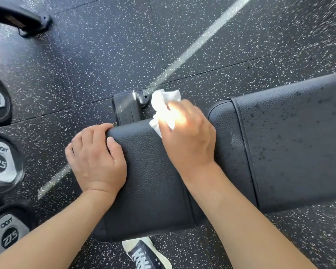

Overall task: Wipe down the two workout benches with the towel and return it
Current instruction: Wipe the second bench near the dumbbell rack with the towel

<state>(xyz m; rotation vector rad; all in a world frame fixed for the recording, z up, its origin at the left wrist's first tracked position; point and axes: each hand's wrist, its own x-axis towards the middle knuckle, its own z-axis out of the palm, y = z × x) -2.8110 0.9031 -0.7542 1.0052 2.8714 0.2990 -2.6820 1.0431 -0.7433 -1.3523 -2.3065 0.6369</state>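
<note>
The right hand [186, 136] has its fingers curled round a white towel [163, 107], pressing it on the far edge of the black bench [153, 171]. The left hand [95, 160] has its fingers bent over the bench's left end, thumb on top. Weights [2, 166] sit on the floor [105, 55] at the left.

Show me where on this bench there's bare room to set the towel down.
Free: the long back pad, right of the right hand, and the seat pad's near part between the forearms. Crowded: its far edge, where the left hand grips the corner and the right presses the towel.
</note>
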